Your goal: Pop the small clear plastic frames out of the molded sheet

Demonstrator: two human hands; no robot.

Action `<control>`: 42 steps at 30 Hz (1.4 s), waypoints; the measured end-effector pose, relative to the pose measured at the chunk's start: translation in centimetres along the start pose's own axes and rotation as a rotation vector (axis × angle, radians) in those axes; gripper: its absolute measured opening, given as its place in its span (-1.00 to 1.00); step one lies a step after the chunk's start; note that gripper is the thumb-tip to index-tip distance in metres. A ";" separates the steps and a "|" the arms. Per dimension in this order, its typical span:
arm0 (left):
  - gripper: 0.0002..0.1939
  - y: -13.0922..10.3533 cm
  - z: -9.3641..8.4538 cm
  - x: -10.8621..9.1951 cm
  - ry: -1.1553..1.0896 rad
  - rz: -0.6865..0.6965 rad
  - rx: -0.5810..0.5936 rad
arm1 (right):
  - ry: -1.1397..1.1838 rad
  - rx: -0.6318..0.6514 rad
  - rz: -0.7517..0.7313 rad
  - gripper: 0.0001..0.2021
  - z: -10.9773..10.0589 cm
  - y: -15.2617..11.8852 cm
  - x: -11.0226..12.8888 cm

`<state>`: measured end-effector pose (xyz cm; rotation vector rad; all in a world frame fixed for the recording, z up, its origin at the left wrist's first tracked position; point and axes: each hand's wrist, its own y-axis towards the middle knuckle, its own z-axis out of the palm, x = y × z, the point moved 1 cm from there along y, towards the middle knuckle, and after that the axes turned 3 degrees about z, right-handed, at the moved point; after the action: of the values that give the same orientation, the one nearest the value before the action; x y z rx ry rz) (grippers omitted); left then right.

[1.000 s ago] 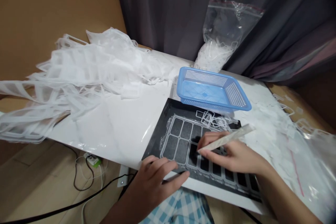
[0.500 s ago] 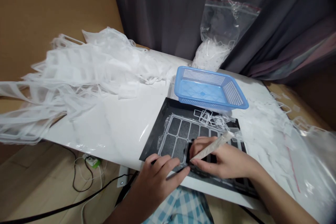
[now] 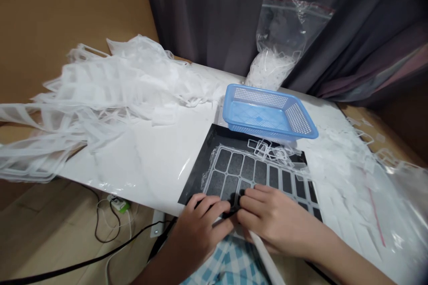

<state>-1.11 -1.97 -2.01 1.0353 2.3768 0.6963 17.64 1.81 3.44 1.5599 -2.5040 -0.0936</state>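
A translucent white sheet of rounded rectangular frames [image 3: 241, 153] lies on a black mat [image 3: 200, 171]. The fingers of my left hand [image 3: 203, 225] rest apart on its near left corner, with the thumb stretched toward my other hand. Close beside it, my right hand [image 3: 267, 213] is closed around a slim, pale wrapped stick-like tool [image 3: 265, 256]. The tool's shaft slants down toward my lap, while its tip is hidden under the hand. Several loose small frames [image 3: 269, 150] lie in a heap at the sheet's far edge.
Behind the mat stands a blue plastic basket [image 3: 267, 113]. A clear zip bag [image 3: 272, 67] of white pieces leans on the curtain. Piled white sheets [image 3: 127, 84] cover the table's left; clear plastic bags [image 3: 377, 205] lie at right. Cables [image 3: 110, 249] run below.
My right hand has rolled over and moved toward the near edge. The tool, which pointed up and away, now slants down toward my lap. My left hand has hardly moved.
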 end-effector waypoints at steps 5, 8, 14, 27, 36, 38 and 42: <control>-0.68 -0.1 0.2 0.0 -0.010 -0.013 0.024 | -0.077 -0.021 -0.010 -0.75 0.2 0.2 0.4; -0.68 -0.2 0.2 0.0 -0.007 -0.018 0.029 | -0.069 -0.021 -0.008 -0.75 0.0 0.2 0.4; -0.65 -0.5 0.1 -0.1 0.020 -0.005 0.025 | 0.373 0.126 0.117 -0.83 -0.5 -0.2 -1.8; -0.64 -0.2 -0.2 -0.2 0.026 0.007 0.015 | 0.600 0.119 0.253 -0.80 -0.4 -0.5 -2.6; -0.58 -0.1 -0.3 -0.2 0.020 -0.010 0.054 | 0.547 0.187 0.191 -0.77 -1.0 -0.6 -2.6; -0.57 -0.1 -0.2 -0.2 0.021 -0.014 0.060 | 0.529 0.200 0.196 -0.77 -1.3 -0.7 -2.6; -0.58 -0.3 0.0 -0.1 0.025 -0.006 0.042 | 0.467 0.226 0.210 -0.82 -1.8 -0.7 -2.4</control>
<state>-1.22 -2.24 -2.19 1.0416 2.4247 0.6635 19.63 3.69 4.79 1.1992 -2.3325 0.5356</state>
